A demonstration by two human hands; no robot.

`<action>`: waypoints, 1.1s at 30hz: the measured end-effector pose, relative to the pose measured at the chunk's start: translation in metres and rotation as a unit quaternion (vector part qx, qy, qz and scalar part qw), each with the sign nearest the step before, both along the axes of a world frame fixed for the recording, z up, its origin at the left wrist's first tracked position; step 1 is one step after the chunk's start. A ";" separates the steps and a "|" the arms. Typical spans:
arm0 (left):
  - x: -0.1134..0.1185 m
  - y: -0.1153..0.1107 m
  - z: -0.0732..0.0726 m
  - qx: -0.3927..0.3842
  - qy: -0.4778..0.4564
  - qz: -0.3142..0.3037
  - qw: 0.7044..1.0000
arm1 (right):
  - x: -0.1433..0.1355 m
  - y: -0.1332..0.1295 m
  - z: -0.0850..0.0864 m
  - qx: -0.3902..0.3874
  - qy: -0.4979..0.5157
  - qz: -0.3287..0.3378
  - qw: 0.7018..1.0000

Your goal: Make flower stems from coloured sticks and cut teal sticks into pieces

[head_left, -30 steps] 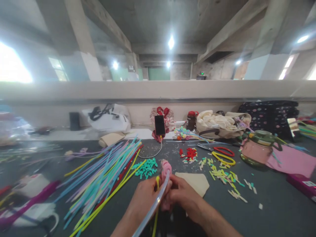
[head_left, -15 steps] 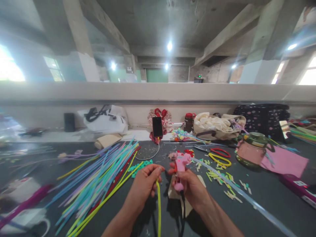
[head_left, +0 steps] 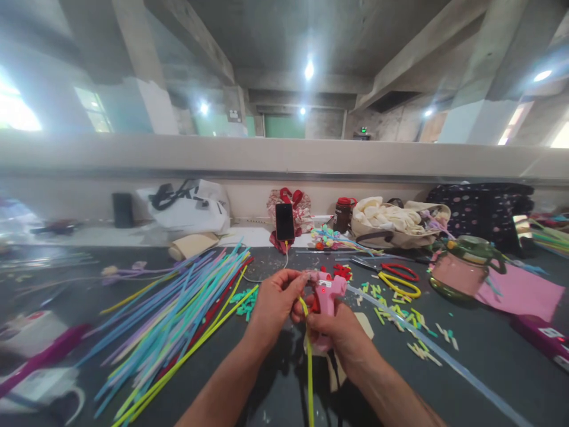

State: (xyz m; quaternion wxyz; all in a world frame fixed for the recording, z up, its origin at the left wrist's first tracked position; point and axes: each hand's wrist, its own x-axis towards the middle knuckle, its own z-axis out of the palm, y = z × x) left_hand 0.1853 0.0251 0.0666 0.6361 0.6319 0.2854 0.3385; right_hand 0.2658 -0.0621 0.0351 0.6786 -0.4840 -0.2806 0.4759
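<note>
My right hand (head_left: 341, 333) is wrapped round the handle of a pink glue gun (head_left: 328, 296), which has a small red light lit. A long clear glue stick (head_left: 427, 339) runs out of its back toward the lower right. My left hand (head_left: 276, 301) is closed in a pinch by the gun's nozzle, its fingertips partly hidden. From those fingers a yellow pipe cleaner (head_left: 310, 373) hangs down toward the bottom edge, passing by my right thumb. Below the gun, a beige pad (head_left: 365, 326) lies on the dark table.
Left lies a bundle of coloured pipe cleaners (head_left: 178, 332). Cut teal pieces (head_left: 243, 303) and yellow pieces (head_left: 413, 323) are scattered about. Scissors (head_left: 400, 284) and a green-lidded jug (head_left: 464, 270) stand to the right. A phone (head_left: 284, 221) leans at the back.
My left hand has moved right and up with the yellow pipe cleaner, from apart to right beside the glue gun's nozzle. The right hand stays nearly in place with the gun.
</note>
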 end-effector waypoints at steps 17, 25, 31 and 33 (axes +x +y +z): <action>-0.010 -0.008 -0.030 -0.104 0.035 -0.038 0.993 | 0.006 0.005 -0.004 -0.005 -0.079 0.007 0.997; -0.016 0.004 -0.027 -0.143 -0.028 -0.021 0.989 | 0.011 -0.009 0.002 -0.067 -0.116 -0.070 0.989; -0.019 0.011 -0.033 -0.173 -0.044 -0.022 0.984 | 0.009 -0.031 -0.002 -0.082 -0.122 -0.057 0.988; -0.018 0.012 -0.036 -0.182 -0.046 -0.019 0.982 | 0.007 -0.034 -0.006 -0.086 -0.117 -0.058 0.988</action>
